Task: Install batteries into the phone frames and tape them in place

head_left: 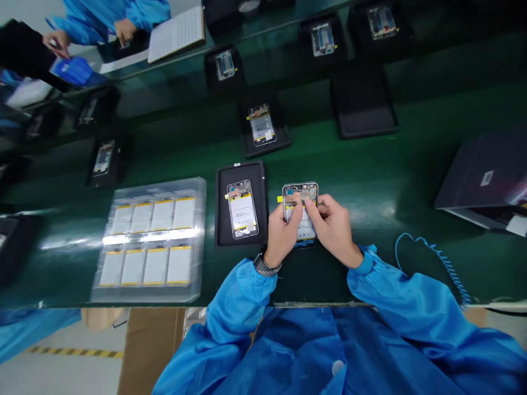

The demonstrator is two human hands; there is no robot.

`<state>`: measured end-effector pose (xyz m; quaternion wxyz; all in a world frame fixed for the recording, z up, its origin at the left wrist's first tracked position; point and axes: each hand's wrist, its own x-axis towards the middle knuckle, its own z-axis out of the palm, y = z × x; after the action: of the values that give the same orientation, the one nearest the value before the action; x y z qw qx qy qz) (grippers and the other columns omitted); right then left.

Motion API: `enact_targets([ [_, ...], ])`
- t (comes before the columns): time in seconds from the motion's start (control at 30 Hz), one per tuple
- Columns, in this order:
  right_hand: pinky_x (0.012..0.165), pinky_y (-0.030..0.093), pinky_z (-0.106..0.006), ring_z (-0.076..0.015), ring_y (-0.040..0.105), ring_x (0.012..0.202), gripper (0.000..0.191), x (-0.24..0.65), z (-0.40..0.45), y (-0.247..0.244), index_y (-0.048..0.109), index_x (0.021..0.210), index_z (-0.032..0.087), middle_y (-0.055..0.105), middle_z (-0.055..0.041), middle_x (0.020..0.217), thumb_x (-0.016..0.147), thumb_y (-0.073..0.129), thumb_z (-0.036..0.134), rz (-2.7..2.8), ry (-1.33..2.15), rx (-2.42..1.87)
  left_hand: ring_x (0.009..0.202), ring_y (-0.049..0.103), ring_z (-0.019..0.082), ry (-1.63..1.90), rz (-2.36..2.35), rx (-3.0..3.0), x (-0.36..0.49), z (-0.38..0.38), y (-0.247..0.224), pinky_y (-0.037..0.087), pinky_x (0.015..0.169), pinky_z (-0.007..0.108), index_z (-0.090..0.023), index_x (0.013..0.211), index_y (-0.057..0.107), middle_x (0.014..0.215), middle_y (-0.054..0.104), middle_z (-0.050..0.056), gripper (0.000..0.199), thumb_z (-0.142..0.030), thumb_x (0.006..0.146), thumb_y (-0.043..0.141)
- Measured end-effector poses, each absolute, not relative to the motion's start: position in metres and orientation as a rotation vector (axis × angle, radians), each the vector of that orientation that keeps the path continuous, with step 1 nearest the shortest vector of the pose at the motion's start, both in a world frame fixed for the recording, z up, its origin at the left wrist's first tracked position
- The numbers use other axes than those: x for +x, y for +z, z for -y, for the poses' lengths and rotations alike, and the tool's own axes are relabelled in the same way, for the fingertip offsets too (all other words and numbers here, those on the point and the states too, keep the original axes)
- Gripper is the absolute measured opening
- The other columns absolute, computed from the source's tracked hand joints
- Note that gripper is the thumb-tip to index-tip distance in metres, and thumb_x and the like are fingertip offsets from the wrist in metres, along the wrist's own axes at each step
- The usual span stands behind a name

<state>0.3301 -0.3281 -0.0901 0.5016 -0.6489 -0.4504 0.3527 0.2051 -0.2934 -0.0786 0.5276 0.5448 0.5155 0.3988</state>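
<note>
An opened smartphone [305, 222] with its circuit board and white battery showing is gripped from both sides, above the green bench. My left hand [283, 229] closes around its left edge, thumb pressed on the upper part of the battery. Around the right edge is my right hand [332, 226], its thumb pressing close to the other one, near the board's lower border. A yellow tab sticks out at the phone's upper left. Just left of my hands, a second opened phone [242, 211] lies in a black tray [221, 222].
At left, a clear plastic tray [196, 241] holds several white batteries. Further back, another opened phone [262, 126] rests in a black tray, beside a bare black tray [364, 104]. A dark box [486, 175] and a coiled blue cord [447, 263] are at right. A co-worker's hands [124, 31] show upper left.
</note>
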Motion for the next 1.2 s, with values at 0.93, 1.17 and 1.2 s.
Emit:
enact_targets([
  [0.93, 0.048, 0.021, -0.024, -0.0077, 0.028, 0.049, 0.038, 0.327, 0.327, -0.091, 0.037, 0.065, 0.023, 0.037, 0.0079, 0.051, 0.085, 0.067, 0.035, 1.004, 0.874, -1.552, 0.063, 0.052, 0.012, 0.896, -1.293, 1.128, 0.204, 0.294, -0.088, 0.042, 0.059, 0.023, -0.014, 0.075, 0.069, 0.070, 0.065, 0.001, 0.033, -0.045, 0.081, 0.074],
  [1.17, 0.049, 0.023, -0.024, -0.0086, 0.028, 0.051, 0.042, 0.333, 0.327, -0.089, 0.036, 0.064, 0.023, 0.035, 0.0073, 0.052, 0.088, 0.067, 0.040, 1.003, 0.869, -1.529, 0.065, 0.055, 0.012, 0.839, -1.225, 1.127, 0.205, 0.292, -0.088, 0.043, 0.060, 0.023, -0.014, 0.087, 0.070, 0.076, 0.067, 0.002, 0.039, -0.052, 0.084, 0.074],
  [1.2, 0.049, 0.022, -0.024, -0.0087, 0.027, 0.051, 0.044, 0.334, 0.328, -0.089, 0.035, 0.064, 0.023, 0.033, 0.0075, 0.052, 0.089, 0.067, 0.042, 1.013, 0.854, -1.532, 0.066, 0.056, 0.012, 0.843, -1.215, 1.159, 0.204, 0.291, -0.087, 0.043, 0.060, 0.022, -0.014, 0.088, 0.070, 0.077, 0.068, 0.002, 0.039, -0.052, 0.085, 0.074],
])
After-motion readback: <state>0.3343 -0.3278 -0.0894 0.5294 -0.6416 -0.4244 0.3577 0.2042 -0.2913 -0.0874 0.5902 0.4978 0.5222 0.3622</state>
